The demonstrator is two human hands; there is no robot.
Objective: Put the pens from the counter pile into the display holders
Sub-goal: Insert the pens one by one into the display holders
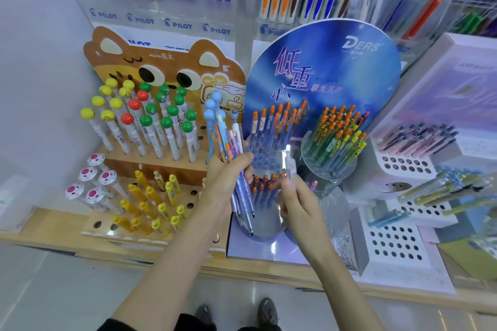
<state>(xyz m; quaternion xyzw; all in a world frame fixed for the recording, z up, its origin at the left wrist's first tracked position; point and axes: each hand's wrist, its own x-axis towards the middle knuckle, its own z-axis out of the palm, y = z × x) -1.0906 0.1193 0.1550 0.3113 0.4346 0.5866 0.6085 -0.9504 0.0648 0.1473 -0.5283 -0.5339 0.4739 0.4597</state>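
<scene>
Bundle of pens (242,197) gripped in left hand (228,173), tips down; right hand (298,204) pinches pale pen (290,165) upright.

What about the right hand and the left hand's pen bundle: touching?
Apart. Head view: the right hand holds a clear pen; holder pens show through the gap to the pen bundle.

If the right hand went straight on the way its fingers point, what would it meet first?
Probably the orange-topped pens just ahead of the right hand, in the blue display's clear holder; depth is unclear.
</scene>
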